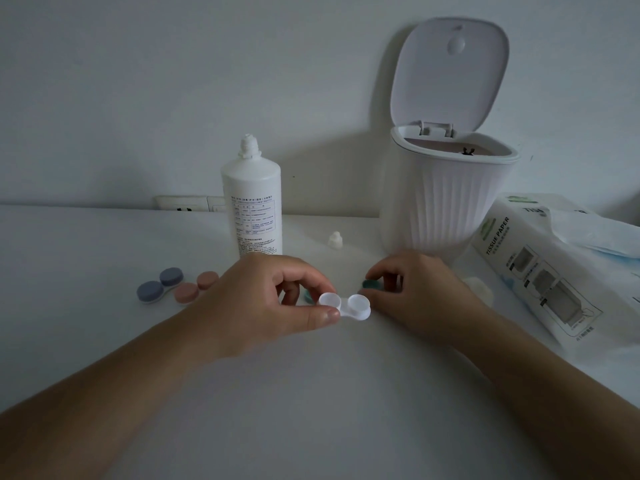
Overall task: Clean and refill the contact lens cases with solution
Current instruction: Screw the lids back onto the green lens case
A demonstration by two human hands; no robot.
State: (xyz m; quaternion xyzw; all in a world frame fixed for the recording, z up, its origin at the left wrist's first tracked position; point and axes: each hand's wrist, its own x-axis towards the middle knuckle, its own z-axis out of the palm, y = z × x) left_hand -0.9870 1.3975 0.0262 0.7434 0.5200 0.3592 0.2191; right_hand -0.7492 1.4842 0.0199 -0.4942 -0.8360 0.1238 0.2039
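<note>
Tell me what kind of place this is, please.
Probably a home desk or dresser top against a wall. A small lidded bin, a tissue pack and a wall socket suggest a private room, not a shop or clinic.

Both forearms are bare up to the frame's edge, with no sleeves; left hand (263, 299) and right hand (415, 292) seemingly wear no rings or gloves.

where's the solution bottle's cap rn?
Head view: the small white cap stands on the table, between the uncapped solution bottle and the white bin, behind both hands.
</note>
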